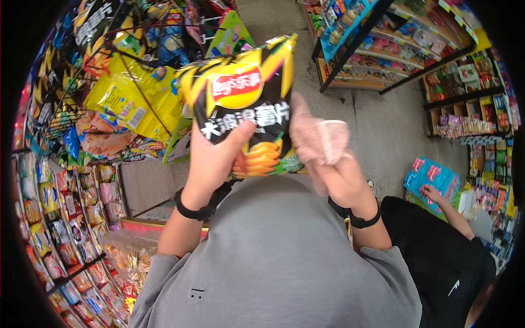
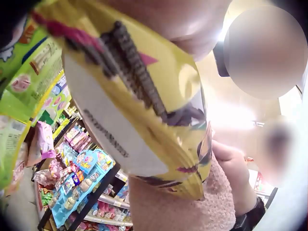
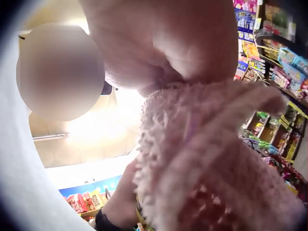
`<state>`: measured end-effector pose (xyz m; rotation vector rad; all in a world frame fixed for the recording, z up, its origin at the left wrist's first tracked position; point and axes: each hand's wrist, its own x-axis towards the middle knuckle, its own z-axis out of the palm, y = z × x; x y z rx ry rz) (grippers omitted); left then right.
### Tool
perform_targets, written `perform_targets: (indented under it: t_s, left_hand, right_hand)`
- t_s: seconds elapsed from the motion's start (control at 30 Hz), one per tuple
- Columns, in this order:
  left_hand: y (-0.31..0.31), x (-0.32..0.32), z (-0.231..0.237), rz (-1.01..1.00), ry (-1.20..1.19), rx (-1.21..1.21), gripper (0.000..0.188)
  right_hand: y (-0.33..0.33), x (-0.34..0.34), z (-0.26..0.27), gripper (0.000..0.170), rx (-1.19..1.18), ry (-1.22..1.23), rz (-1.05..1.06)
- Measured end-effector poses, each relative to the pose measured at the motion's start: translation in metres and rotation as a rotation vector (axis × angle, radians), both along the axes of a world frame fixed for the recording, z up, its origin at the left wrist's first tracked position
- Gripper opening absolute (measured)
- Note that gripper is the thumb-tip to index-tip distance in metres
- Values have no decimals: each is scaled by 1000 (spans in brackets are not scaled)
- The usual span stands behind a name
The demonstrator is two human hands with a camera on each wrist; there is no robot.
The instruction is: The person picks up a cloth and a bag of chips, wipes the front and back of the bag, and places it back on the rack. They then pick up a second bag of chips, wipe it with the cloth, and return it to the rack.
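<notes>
A black and yellow chip bag (image 1: 243, 104) is upright in front of the grey shirt in the head view, its printed front facing up. The left hand (image 1: 216, 156) grips its lower left part, thumb across the front. At the bag's right side the right hand (image 1: 342, 180) holds a pink fuzzy cloth (image 1: 322, 139), bunched and partly blurred. In the left wrist view the bag's yellow back (image 2: 139, 96) shows, with the cloth (image 2: 216, 197) against its lower end. The cloth (image 3: 192, 149) fills much of the right wrist view, below the right hand (image 3: 168, 38).
Wire racks of snack bags, with a yellow bag (image 1: 136, 98), stand at the left. Shelves (image 1: 383, 49) of small goods line the right. A person in black (image 1: 437, 257) is at the lower right, one hand on a blue package (image 1: 432, 177). Grey floor (image 1: 383, 131) runs between.
</notes>
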<state>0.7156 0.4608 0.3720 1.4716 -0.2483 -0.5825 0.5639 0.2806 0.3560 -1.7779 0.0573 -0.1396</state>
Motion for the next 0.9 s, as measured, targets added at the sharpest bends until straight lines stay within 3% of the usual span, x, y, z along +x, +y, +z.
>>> perform_targets:
  t_s: [0.03,0.1,0.13,0.17,0.23,0.3,0.37,0.47,0.57,0.67,0.8,0.9]
  left_hand:
    - [3,-1,4,-60,56,3,49]
    - [4,0,-14,-124,-78,-125,56]
    - [6,-2,-14,-133,33,-214,59]
    - [9,-3,-14,-140,140,-305,62]
    - [11,-1,-9,-138,180,-381,64]
    - [12,0,-6,-152,-16,-262,67]
    - [18,0,2,-142,-76,-215,70]
    - [18,-2,5,-136,-114,-266,68]
    - [19,1,3,-23,-219,-279,56]
    - [21,11,5,82,-119,-331,49]
    - [23,14,10,126,-53,-356,48]
    - [21,10,12,73,-95,-311,49]
  right_hand:
    - [4,-1,0,33,-1,-6,18]
    - [12,-4,-4,39,201,-77,-280]
    - [16,-1,-2,28,255,-159,-327]
    - [19,0,-1,28,264,-152,-307]
    - [22,6,-1,31,54,-205,-264]
    - [15,11,-8,39,-368,-400,-4]
    - [28,15,-6,41,-243,-304,-5]
    - [30,22,-2,43,-330,-292,81]
    - [29,22,-5,47,-214,-228,142]
    - [30,20,0,48,-400,-240,211]
    - [29,22,0,49,-423,-295,227]
    - [29,20,-2,49,-316,-206,205]
